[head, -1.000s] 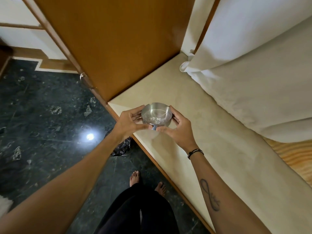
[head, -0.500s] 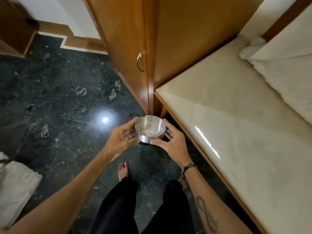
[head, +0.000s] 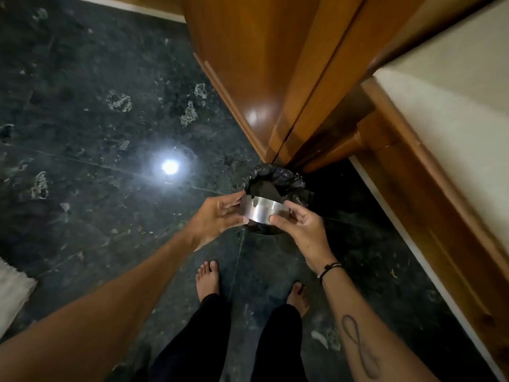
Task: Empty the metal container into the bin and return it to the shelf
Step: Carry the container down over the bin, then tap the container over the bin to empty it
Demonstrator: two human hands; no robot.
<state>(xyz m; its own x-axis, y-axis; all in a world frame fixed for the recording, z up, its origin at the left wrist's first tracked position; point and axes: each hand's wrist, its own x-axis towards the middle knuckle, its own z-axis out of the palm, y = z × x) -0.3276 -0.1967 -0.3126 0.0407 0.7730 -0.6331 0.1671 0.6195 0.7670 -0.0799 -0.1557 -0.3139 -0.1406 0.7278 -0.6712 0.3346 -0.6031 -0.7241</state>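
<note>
Now both hands clamp the tipped metal container over the black-lined bin beside the wooden cabinet.

Both arms reached forward from the bottom of the frame toward its centre. The left hand came in from the lower left on a long bare forearm, palm turned inward, its fingers pressed on the left side of the metal container. The right hand came up from the lower right, thumb along the near side and fingers curled around the right edge. A dark wristband circled the right wrist, and a tattoo marked that forearm. Two bare feet stood below, legs in dark trousers.
</note>
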